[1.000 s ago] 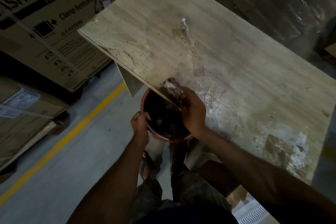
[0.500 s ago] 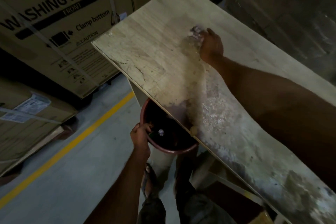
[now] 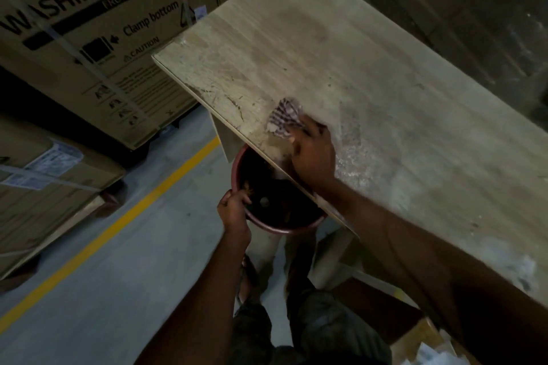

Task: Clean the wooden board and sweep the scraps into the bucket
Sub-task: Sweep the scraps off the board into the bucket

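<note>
A pale wooden board [image 3: 341, 47] runs from the upper middle to the lower right, stained and dusty along its near edge. My right hand [image 3: 314, 154] presses a striped cloth [image 3: 286, 117] onto the board close to that edge, right above the bucket. The reddish-brown bucket [image 3: 237, 169] hangs just below the board's edge, partly hidden by it, with dark scraps inside. My left hand [image 3: 232, 207] grips the bucket's near rim.
Large cardboard washing-machine boxes [image 3: 89, 38] stand at the left on the grey floor, beside a yellow floor line [image 3: 118, 222]. Another box [image 3: 44, 187] lies at the far left. My legs and feet [image 3: 296, 320] are below the bucket. Dark wrapped goods [image 3: 474, 9] sit behind the board.
My right hand has dragged the cloth from the middle of the board back toward the near edge above the bucket. The left hand keeps holding the bucket's rim.
</note>
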A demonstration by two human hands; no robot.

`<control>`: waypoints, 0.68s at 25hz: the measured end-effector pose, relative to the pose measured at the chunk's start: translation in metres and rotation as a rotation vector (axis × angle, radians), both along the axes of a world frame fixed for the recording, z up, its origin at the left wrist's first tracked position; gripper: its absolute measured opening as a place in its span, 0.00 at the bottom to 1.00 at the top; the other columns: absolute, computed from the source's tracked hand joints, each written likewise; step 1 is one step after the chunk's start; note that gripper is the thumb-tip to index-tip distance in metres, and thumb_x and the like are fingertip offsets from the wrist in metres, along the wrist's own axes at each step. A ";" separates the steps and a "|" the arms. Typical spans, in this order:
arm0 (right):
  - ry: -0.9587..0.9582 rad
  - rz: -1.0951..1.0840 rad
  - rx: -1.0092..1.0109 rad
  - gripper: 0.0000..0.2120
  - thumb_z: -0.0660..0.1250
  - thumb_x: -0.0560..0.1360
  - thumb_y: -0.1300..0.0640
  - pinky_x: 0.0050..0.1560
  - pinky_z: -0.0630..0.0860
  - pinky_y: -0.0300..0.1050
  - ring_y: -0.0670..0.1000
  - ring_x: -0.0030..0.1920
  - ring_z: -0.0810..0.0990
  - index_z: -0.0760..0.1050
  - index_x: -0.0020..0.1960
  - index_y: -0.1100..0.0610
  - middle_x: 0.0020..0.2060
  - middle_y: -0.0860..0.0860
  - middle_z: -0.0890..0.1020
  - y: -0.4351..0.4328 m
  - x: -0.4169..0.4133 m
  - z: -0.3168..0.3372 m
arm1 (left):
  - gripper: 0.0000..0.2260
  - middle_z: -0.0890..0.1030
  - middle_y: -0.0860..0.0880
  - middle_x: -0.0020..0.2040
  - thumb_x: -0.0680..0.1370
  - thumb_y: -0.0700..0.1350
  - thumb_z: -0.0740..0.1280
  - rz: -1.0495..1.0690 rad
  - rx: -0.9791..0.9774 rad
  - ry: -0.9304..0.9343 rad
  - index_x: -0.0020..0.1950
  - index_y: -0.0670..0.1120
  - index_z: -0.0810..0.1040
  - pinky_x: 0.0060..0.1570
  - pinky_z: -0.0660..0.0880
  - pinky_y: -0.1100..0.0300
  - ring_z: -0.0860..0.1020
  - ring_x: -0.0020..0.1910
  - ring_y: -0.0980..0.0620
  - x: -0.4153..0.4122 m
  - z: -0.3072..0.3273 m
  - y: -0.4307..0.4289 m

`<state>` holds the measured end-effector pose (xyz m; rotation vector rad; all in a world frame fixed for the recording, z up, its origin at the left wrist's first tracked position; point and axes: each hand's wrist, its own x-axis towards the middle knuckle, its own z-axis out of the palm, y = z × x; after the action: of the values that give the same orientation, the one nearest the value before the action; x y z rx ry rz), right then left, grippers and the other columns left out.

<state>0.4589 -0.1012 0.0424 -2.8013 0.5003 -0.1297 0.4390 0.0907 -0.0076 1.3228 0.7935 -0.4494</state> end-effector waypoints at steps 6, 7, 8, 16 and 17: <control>-0.080 -0.008 0.085 0.21 0.66 0.74 0.60 0.57 0.79 0.55 0.61 0.65 0.72 0.79 0.67 0.51 0.72 0.54 0.75 0.080 -0.061 0.004 | 0.13 0.69 0.49 0.27 0.67 0.28 0.61 -0.023 -0.019 -0.022 0.29 0.44 0.67 0.34 0.65 0.58 0.68 0.30 0.50 -0.019 0.006 0.024; -0.110 0.034 0.116 0.21 0.68 0.74 0.60 0.59 0.77 0.54 0.58 0.65 0.73 0.79 0.66 0.51 0.70 0.53 0.77 0.092 -0.067 0.003 | 0.13 0.68 0.48 0.28 0.67 0.28 0.62 -0.034 -0.004 -0.025 0.29 0.44 0.66 0.33 0.64 0.58 0.67 0.30 0.50 -0.020 0.005 0.028; -0.114 0.069 0.149 0.20 0.69 0.75 0.58 0.61 0.76 0.53 0.55 0.65 0.75 0.79 0.67 0.51 0.69 0.51 0.79 0.102 -0.074 0.003 | 0.13 0.67 0.47 0.28 0.68 0.28 0.62 -0.053 0.012 -0.032 0.29 0.44 0.66 0.33 0.64 0.57 0.67 0.30 0.50 -0.021 0.006 0.032; -0.308 -0.299 0.050 0.19 0.68 0.77 0.63 0.40 0.68 0.44 0.55 0.57 0.75 0.78 0.65 0.49 0.61 0.47 0.82 0.021 -0.085 0.061 | 0.12 0.69 0.45 0.30 0.69 0.28 0.61 -0.100 0.001 -0.043 0.30 0.42 0.67 0.35 0.66 0.57 0.69 0.32 0.48 -0.034 0.005 0.051; -0.257 -0.365 0.024 0.19 0.67 0.77 0.64 0.41 0.71 0.45 0.57 0.57 0.75 0.78 0.66 0.50 0.61 0.49 0.82 0.001 -0.090 0.056 | 0.12 0.69 0.46 0.29 0.69 0.28 0.61 -0.111 -0.004 -0.037 0.30 0.42 0.67 0.35 0.66 0.57 0.69 0.32 0.48 -0.039 0.003 0.049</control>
<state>0.3689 -0.1006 0.0979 -2.5878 0.9318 -0.5477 0.4001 0.1401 -0.0043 1.3718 0.6903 -0.5122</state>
